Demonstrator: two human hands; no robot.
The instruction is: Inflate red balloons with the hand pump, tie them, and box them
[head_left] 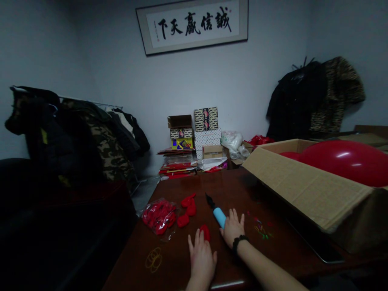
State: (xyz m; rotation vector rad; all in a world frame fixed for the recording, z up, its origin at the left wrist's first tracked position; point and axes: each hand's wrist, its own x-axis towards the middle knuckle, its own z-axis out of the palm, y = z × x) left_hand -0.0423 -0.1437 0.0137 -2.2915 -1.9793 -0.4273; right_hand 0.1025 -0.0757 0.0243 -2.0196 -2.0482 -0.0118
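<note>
- Your left fingers: parted, nearly straight, tips at a red piece on the bench.
- Your right fingers: spread, at the near end of a blue pump; whether gripping, you cannot tell.
- Left of pump: loose red pieces, filled plastic bag.
- Near left: yellow bands.
- Right: carton, large red balloon inside.

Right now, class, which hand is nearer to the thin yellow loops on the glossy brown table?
Left. The left hand lies right of the loops; the right hand is farther right, by the light-blue cylinder.
</note>
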